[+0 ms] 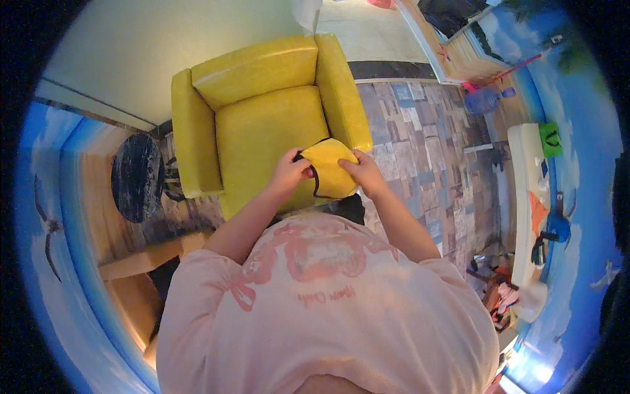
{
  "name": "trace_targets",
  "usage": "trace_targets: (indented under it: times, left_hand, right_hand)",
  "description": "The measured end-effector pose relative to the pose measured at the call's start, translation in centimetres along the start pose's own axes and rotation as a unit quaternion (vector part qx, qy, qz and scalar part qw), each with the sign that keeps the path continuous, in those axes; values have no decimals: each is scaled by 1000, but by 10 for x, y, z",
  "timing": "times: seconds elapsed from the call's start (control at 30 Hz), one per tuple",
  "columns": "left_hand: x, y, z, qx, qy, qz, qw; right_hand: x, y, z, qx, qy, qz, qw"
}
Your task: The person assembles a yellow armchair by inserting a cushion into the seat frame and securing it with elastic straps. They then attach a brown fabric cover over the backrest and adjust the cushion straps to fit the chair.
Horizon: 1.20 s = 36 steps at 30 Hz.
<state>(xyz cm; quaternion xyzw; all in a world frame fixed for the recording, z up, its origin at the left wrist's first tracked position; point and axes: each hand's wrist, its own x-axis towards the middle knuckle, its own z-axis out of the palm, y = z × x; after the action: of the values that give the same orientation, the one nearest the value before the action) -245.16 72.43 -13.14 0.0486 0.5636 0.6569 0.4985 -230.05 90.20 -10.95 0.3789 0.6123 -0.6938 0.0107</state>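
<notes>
Between my two hands I hold a yellow cloth (333, 172) with a dark edging, folded over on itself. My left hand (291, 175) grips its left side by the dark edge, fingers curled in. At the upper right, my right hand (365, 173) pinches the cloth with the thumb lying on top. The cloth is over the front of a yellow armchair (272, 121), in front of my body. The armchair's seat and backrest are smooth and shiny. My fingers under the cloth are hidden.
A small round dark table (136, 177) stands left of the armchair. An open cardboard box (131, 305) is at the lower left. On the right, a large blue water bottle (482, 100) lies by the wall, beyond a long white counter (522, 197). The floor (426, 151) is patterned in wood-like patches.
</notes>
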Motion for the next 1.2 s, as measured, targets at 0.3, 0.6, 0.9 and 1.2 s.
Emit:
trace_targets:
  times: [0.3, 0.6, 0.9, 1.2]
  left_hand:
    - [58, -16, 138, -105, 122, 21, 987]
    - [70, -43, 210, -206, 177, 2, 962]
    - [112, -32, 187, -238, 283, -48, 928]
    - [185, -49, 153, -142, 292, -18, 946]
  right_hand:
    - [23, -52, -139, 131, -230, 65, 962]
    - [90, -24, -218, 146, -258, 193, 935]
    - [140, 8, -208, -277, -29, -62, 958]
    - [166, -20, -177, -490, 145, -437, 740]
